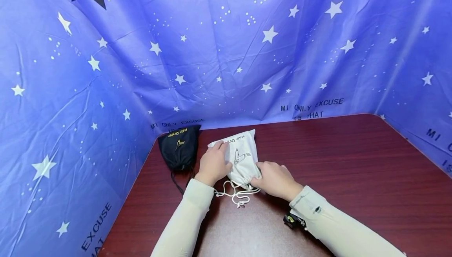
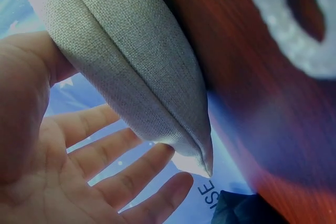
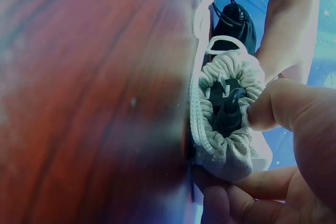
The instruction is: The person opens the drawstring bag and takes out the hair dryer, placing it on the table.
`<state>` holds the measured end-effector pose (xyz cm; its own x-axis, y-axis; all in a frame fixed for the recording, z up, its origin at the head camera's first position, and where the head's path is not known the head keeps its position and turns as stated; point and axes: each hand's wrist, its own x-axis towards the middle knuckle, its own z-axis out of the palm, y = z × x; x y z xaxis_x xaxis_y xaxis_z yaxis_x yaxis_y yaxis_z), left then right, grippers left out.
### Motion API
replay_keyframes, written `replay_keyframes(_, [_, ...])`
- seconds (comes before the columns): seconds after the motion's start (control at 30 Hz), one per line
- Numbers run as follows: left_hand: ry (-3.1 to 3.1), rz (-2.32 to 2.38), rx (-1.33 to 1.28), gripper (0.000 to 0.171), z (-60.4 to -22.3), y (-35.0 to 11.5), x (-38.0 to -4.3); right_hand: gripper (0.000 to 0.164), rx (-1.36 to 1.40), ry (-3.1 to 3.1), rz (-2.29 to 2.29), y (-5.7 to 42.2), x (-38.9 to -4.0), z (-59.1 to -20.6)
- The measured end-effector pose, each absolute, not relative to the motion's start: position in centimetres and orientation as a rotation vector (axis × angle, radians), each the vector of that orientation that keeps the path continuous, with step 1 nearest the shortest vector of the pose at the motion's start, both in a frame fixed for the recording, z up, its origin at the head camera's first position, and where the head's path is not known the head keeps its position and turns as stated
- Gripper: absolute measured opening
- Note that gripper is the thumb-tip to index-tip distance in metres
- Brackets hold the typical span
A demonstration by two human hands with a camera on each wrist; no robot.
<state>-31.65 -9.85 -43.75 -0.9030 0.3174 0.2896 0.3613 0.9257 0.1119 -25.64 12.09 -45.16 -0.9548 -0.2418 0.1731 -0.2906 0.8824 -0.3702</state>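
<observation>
A white drawstring bag (image 1: 243, 157), printed "Hair Dry..." with a dryer drawing, lies on the table near its far side. My right hand (image 1: 277, 178) pinches it by the gathered mouth, thumb on one side and fingers on the other. Inside that mouth, the right wrist view shows a black plug (image 3: 216, 93) with metal prongs and a black cord (image 3: 229, 116). At the bag's left edge is my left hand (image 1: 213, 163), its fingers (image 2: 139, 174) fairly straight along the cloth and its thumb against it. White cords (image 1: 240, 198) trail from the mouth toward me.
To the left, a black drawstring bag (image 1: 180, 147) marked "Hair Dryer" lies by the table's far left corner, its black cords toward me. A blue curtain (image 1: 219, 53) with stars surrounds the dark red table (image 1: 335, 159). A small black device (image 1: 292, 221) hangs at my right wrist.
</observation>
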Motion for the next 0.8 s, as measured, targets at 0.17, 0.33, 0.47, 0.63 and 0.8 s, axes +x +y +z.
replay_keyframes(0.17, [-2.812,-0.25,-0.522,0.071,-43.7,-9.7,-31.6,0.021,0.414,-2.924,0.588,12.3,-25.4,-45.0])
replay_keyframes(0.33, [-2.801,-0.228,-0.523,0.071,-43.7,-9.5,-31.4,0.02,0.421,-2.93,0.582,12.4,-25.3,-45.0])
replay_keyframes(0.47, [-2.798,-0.218,-0.525,0.071,-43.7,-9.5,-31.1,0.02,0.429,-2.934,0.571,12.4,-25.2,-45.0])
replay_keyframes(0.63, [-2.799,-0.207,-0.53,0.07,-43.9,-9.3,-31.0,0.019,0.448,-2.927,0.539,12.5,-24.9,-45.0])
replay_keyframes(0.8, [-2.789,-0.174,-0.541,0.069,-43.8,-9.0,-30.7,0.022,0.464,-2.903,0.496,12.6,-24.6,-45.0])
